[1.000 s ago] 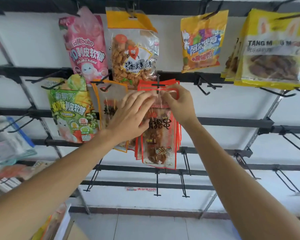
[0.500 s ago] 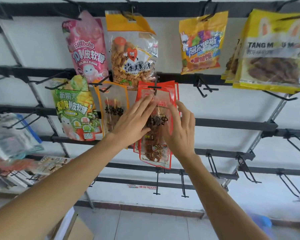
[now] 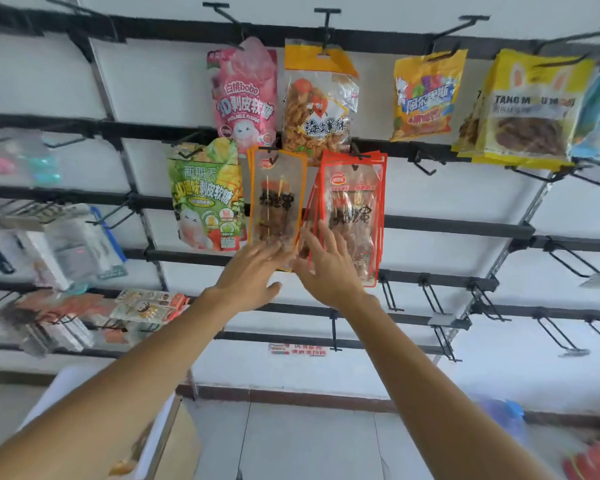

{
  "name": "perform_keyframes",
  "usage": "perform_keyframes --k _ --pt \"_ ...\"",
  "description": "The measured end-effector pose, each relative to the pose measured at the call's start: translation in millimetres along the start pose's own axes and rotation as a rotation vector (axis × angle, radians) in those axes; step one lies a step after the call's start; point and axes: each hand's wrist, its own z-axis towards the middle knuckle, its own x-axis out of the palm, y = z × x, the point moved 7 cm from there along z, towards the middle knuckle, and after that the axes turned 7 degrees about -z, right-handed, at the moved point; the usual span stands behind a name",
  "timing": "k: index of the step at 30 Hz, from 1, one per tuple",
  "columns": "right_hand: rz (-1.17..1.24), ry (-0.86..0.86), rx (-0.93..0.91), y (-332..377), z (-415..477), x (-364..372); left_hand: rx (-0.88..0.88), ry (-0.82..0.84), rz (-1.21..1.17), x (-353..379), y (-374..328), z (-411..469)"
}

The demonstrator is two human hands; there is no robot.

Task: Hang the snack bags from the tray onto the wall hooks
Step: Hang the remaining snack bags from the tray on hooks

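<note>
White wall [image 3: 174, 81] carries a rack of black horizontal rails [image 3: 447, 225] fitted with forward-pointing hooks [image 3: 333, 332]. Left hand [image 3: 253, 275] is raised to the rack with fingers extended and thumb out to the side; it has hold of nothing. Its fingertips are blurred and lie over the bottom end of the orange-edged bags [image 3: 278, 202]; contact cannot be confirmed. Right hand [image 3: 329, 271] is just beside it, fingers straight and spread, also gripping nothing, its fingertips over the lower left corner of the red-edged bags [image 3: 355, 209]. Both sets of bags are clear-fronted skewer snacks and hang side by side from hooks on the second rail from the top, the red-edged set several deep. Green candy bag [image 3: 205, 199] hangs from the same rail, immediately left of the orange-edged set. On the top rail, a pink candy bag [image 3: 245, 95] and a clear bag with a yellow header [image 3: 317, 105] hang directly above them. Further right on that rail hang a yellow sweet bag [image 3: 426, 95] and a stack of yellow bags [image 3: 527, 112] with a clear window. Rails below and to the right of the hands hold hooks only. Left end of the rack holds blurred packets [image 3: 80, 244] that cannot be identified.
</note>
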Motion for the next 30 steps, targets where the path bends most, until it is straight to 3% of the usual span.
perform_keyframes --k 6,12,18,22,30 --pt "-0.061 0.238 -0.065 98.8 -14.4 57.4 -0.286 0.051 -0.036 -8.3 79.1 -115.0" --pt "-0.006 0.403 -0.224 205.0 -27.9 145.7 -0.403 0.039 -0.092 -9.6 142.6 -237.9" --pt "0.117 0.625 -0.315 285.5 -34.7 240.5 -0.621 0.183 -0.116 21.4 214.3 -331.9" --pt "0.154 0.716 -0.331 314.2 -24.2 295.7 -0.733 0.344 -0.139 54.9 257.1 -364.1" --pt "0.208 0.946 -0.13 315.9 0.9 415.1 -0.791 0.516 -0.304 122.8 332.7 -381.6"
